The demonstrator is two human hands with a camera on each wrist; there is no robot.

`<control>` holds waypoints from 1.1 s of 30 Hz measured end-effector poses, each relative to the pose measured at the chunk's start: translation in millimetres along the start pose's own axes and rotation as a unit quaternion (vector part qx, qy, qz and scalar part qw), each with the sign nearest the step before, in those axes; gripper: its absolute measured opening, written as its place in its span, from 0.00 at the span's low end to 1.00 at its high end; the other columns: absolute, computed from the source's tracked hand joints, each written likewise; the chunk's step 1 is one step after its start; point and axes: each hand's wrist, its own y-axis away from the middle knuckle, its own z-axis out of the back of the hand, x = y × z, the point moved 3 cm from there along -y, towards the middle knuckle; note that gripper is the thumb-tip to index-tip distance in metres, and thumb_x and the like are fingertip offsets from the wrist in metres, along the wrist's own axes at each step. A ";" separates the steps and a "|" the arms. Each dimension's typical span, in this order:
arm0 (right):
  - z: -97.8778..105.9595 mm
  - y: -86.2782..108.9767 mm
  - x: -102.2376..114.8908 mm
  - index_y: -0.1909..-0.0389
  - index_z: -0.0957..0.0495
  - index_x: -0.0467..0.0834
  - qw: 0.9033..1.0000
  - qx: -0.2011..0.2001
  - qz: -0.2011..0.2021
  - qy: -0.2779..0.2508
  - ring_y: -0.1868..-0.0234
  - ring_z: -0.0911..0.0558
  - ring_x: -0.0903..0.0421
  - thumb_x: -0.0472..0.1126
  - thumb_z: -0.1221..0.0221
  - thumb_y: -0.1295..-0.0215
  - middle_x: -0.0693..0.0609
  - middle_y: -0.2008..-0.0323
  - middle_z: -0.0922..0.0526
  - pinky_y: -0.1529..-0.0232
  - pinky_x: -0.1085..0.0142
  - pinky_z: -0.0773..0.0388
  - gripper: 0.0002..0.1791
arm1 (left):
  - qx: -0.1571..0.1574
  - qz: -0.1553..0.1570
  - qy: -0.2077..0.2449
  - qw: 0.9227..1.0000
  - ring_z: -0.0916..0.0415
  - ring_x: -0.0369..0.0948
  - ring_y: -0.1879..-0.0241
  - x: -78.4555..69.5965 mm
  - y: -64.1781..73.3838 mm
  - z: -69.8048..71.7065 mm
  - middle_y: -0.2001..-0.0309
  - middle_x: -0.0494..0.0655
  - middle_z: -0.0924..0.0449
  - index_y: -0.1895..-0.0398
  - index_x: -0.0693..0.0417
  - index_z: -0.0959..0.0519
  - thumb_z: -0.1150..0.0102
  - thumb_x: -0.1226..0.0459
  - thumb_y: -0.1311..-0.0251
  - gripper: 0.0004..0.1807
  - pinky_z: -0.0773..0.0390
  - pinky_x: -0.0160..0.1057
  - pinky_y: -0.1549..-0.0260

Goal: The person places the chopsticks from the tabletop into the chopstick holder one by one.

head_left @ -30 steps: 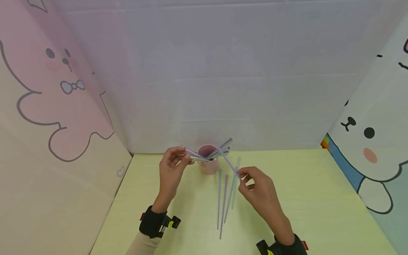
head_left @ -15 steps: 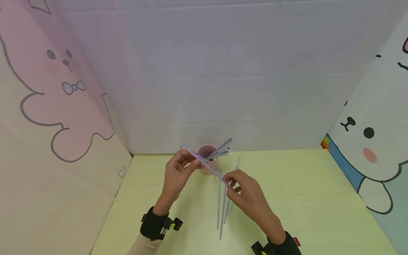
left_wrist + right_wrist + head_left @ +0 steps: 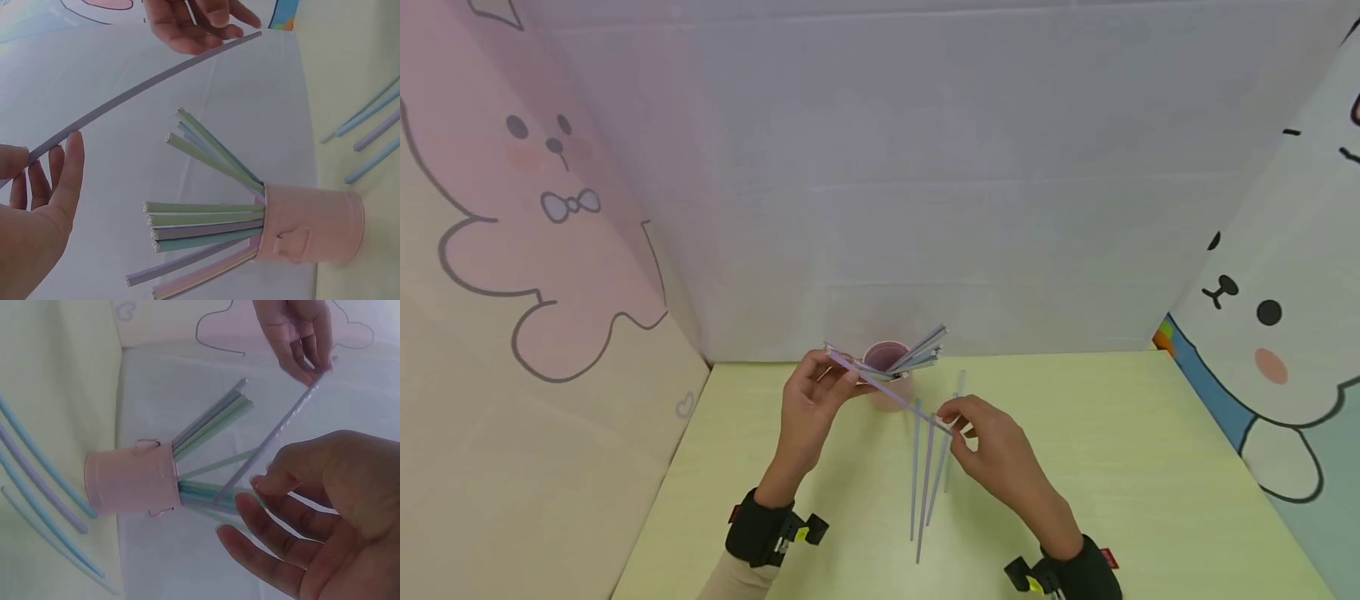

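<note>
A thin, slightly bent lavender stick (image 3: 125,97) slants through the air, its far end toward my right hand. My left hand (image 3: 805,408) pinches it between thumb and fingers near its left end. Around its other end my right hand (image 3: 1000,454) has its fingers spread and loosely bent. In the right wrist view that stick end passes close by the thumb; I cannot tell whether they touch. Behind the hands stands a pink cup-shaped container (image 3: 328,219) with small handles. Several green, blue, lavender and pink sticks (image 3: 206,208) fan out of its mouth.
Several pale blue and lavender sticks (image 3: 915,475) lie loose on the light yellow table (image 3: 1112,467), in front of the pink container. A pale cloth wall (image 3: 925,208) rises directly behind the table's back edge. Printed panels flank both sides.
The right hand has brought the lavender stick leftward to the left hand, which now pinches it. Since half a second ago the right hand has moved slightly right, fingers loosened.
</note>
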 end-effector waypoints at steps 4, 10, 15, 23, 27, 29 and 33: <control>-0.9 2.9 -19.6 0.56 0.20 0.45 0.999 0.008 -0.001 0.042 0.64 0.18 0.57 0.29 0.36 0.46 0.54 0.62 0.18 0.69 0.63 0.16 0.16 | -0.028 -0.012 -0.016 0.999 0.20 0.54 0.56 -8.8 -2.9 8.1 0.56 0.64 0.24 0.53 0.83 0.37 0.51 0.86 0.37 0.11 0.22 0.64 0.58; -16.7 0.5 -48.7 0.59 0.18 0.46 0.992 0.049 0.034 0.113 0.66 0.19 0.56 0.31 0.35 0.47 0.53 0.63 0.18 0.78 0.66 0.22 0.15 | -0.073 -0.024 -0.031 0.997 0.21 0.54 0.56 -21.1 -4.7 20.1 0.57 0.68 0.26 0.54 0.81 0.34 0.51 0.87 0.38 0.10 0.21 0.62 0.57; -34.7 -4.4 -70.5 0.60 0.17 0.46 0.979 0.080 0.091 0.163 0.68 0.21 0.55 0.30 0.33 0.49 0.52 0.64 0.17 0.81 0.67 0.24 0.15 | -0.090 -0.037 -0.022 0.995 0.20 0.53 0.57 -29.5 -5.6 26.0 0.58 0.62 0.26 0.54 0.78 0.31 0.52 0.87 0.38 0.10 0.22 0.63 0.56; -60.3 -13.2 -96.6 0.60 0.17 0.46 0.952 0.121 0.189 0.210 0.58 0.22 0.50 0.26 0.35 0.49 0.50 0.60 0.18 0.58 0.57 0.20 0.16 | -0.109 -0.058 -0.004 0.992 0.20 0.53 0.59 -41.5 -7.9 37.2 0.59 0.59 0.25 0.55 0.79 0.31 0.53 0.88 0.38 0.10 0.21 0.61 0.54; -68.8 -13.8 -103.7 0.63 0.18 0.46 0.938 0.121 0.246 0.211 0.60 0.24 0.50 0.26 0.37 0.45 0.50 0.61 0.18 0.59 0.57 0.22 0.14 | -0.117 -0.068 0.000 0.991 0.20 0.54 0.59 -47.8 -8.6 45.2 0.59 0.60 0.24 0.55 0.77 0.31 0.53 0.88 0.38 0.10 0.22 0.62 0.54; -71.8 -13.5 -106.0 0.64 0.19 0.47 0.934 0.120 0.268 0.203 0.61 0.24 0.51 0.26 0.37 0.45 0.51 0.63 0.19 0.61 0.57 0.22 0.13 | -0.124 -0.074 0.001 0.990 0.20 0.54 0.60 -51.1 -9.4 49.5 0.58 0.60 0.24 0.56 0.77 0.30 0.52 0.88 0.39 0.10 0.21 0.61 0.54; -76.3 -12.1 -110.4 0.64 0.19 0.47 0.927 0.125 0.298 0.191 0.61 0.24 0.51 0.26 0.37 0.46 0.51 0.63 0.19 0.60 0.56 0.21 0.14 | -0.140 -0.084 0.009 0.987 0.20 0.56 0.61 -56.5 -11.2 56.9 0.58 0.60 0.24 0.56 0.77 0.30 0.52 0.88 0.39 0.10 0.19 0.59 0.55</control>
